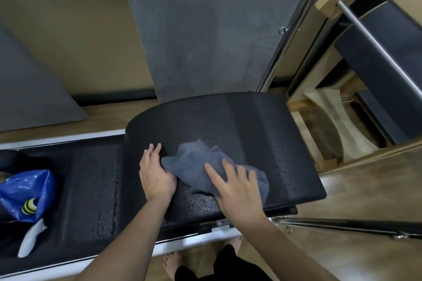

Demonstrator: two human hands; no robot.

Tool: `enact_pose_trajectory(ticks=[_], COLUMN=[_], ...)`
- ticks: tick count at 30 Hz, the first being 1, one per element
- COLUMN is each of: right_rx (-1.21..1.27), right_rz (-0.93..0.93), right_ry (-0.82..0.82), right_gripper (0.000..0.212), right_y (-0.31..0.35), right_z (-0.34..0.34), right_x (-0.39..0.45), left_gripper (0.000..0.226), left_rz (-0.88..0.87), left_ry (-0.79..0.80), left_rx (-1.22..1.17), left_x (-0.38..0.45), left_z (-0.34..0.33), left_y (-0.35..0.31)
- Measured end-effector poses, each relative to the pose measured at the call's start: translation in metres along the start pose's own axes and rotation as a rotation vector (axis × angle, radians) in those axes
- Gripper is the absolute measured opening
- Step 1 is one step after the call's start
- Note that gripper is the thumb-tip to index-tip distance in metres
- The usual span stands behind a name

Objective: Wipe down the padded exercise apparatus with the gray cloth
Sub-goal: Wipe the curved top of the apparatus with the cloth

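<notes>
A black padded arc (239,125) of the exercise apparatus fills the middle of the view, with wet droplets on its surface. A crumpled gray cloth (196,162) lies on its near slope. My right hand (237,189) presses flat on the cloth's right part, fingers spread. My left hand (155,173) rests on the pad at the cloth's left edge, its thumb side touching the cloth. The flat black pad (96,189) to the left of the arc is also wet.
A blue plastic bag (27,191) with a yellow-striped item and a white object (32,237) sit on the flat pad at far left. Wooden and metal frames (356,57) stand at right. A gray wall panel (205,29) rises behind. Bare feet (173,262) show below.
</notes>
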State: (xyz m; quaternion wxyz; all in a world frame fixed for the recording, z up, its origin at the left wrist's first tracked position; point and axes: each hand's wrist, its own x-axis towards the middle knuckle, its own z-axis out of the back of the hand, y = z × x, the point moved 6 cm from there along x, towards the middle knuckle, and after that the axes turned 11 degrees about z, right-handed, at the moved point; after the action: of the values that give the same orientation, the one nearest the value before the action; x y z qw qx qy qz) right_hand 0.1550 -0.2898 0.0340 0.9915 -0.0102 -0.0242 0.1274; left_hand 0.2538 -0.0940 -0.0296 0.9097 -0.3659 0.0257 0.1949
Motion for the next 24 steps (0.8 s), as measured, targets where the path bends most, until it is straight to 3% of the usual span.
enact_pose_trajectory(ticks=[2, 6, 10, 13, 18, 24], right_rx=[0.02, 0.041, 0.083, 0.113, 0.02, 0.008], right_rz=[-0.048, -0.321, -0.593, -0.65, -0.438, -0.045], right_ry=[-0.024, -0.04, -0.007, -0.011, -0.015, 0.0], right_gripper=[0.079, 0.07, 0.057, 0.054, 0.062, 0.074], right_y=[-0.023, -0.091, -0.143, -0.147, -0.086, 0.004], right_z=[0.003, 0.003, 0.003, 0.006, 0.009, 0.005], right_x=[-0.019, -0.012, 0.035, 0.083, 0.122, 0.059], left_gripper=[0.048, 0.047, 0.046, 0.046, 0.046, 0.047], left_rz=[0.017, 0.015, 0.019, 0.021, 0.016, 0.008], left_ry=[-0.012, -0.041, -0.047, -0.049, -0.048, -0.026], left_rx=[-0.018, -0.022, -0.012, -0.007, -0.001, 0.015], left_x=[0.0, 0.001, 0.002, 0.002, 0.001, 0.001], left_z=[0.0, 0.001, 0.0, 0.0, 0.0, 0.001], left_y=[-0.001, -0.002, -0.003, -0.003, -0.003, -0.002])
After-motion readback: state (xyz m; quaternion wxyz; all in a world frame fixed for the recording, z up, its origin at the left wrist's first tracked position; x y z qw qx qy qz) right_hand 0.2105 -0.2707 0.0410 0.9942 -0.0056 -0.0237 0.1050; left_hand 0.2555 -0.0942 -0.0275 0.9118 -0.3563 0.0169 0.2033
